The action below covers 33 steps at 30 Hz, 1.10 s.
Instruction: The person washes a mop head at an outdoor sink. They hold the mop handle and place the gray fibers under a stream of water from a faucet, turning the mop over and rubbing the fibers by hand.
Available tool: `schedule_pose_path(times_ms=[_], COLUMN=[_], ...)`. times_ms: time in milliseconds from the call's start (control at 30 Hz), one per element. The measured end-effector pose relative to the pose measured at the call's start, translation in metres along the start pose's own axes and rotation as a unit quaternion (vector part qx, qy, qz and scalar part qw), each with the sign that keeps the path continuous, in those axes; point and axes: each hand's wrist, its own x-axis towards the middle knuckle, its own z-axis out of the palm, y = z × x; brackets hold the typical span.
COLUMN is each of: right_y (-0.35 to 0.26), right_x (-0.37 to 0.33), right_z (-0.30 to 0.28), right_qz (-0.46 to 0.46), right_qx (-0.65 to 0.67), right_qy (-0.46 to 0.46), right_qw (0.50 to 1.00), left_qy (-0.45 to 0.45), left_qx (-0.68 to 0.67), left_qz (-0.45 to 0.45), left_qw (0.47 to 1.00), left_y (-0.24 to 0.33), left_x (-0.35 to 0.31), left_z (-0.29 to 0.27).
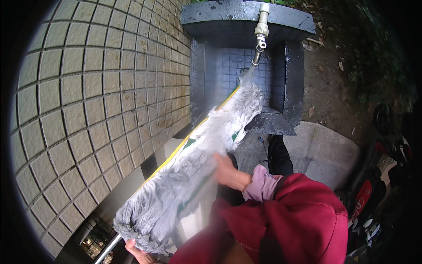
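A long flat mop [176,176] with shaggy grey-white fibres slants from the lower left up to a dark sink, its fibre side facing up. Yellow and green edging shows along its sides. Its far end lies under water running from a metal tap [262,31]. My left hand [140,252] grips the near end from beneath, beside a metal pole [107,249]; part of this hand is hidden. Midway along the right edge, my right hand [228,171] is closed on the fibres, with its fingertips partly buried and slightly blurred.
The dark stone sink [293,83] has a tiled basin and a raised back ledge. A beige tiled wall [101,92] runs close along the left. Bare soil with leaves [327,75] lies to the right, above concrete paving [325,149]. Dark parked vehicles [367,193] stand at the right edge.
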Motion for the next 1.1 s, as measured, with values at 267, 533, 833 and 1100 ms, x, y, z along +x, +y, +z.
schedule_pose_path(times_ms=[267, 533, 833, 1100], right_y=[-0.159, -0.153, -0.170, -0.178], right_x=[0.153, 0.038, -0.037, -0.013], right_z=[-0.084, -0.091, -0.095, -0.084], right_qz=[-0.082, -0.017, -0.027, -0.080], right_qx=[0.184, 0.288, 0.183, 0.233], right_qy=[-0.006, -0.331, -0.257, -0.273], right_qw=[0.980, 0.898, 0.948, 0.930], left_qy=[-0.089, -0.166, -0.287, -0.485], left_qx=[-0.036, -0.083, 0.226, 0.540], left_qz=[-0.015, -0.043, 0.156, 0.597], left_qw=[0.995, 0.982, 0.918, 0.340], left_y=[-0.132, -0.137, -0.106, -0.062], left_x=[0.066, 0.037, 0.001, 0.053], left_z=[0.199, 0.286, 0.312, 0.353])
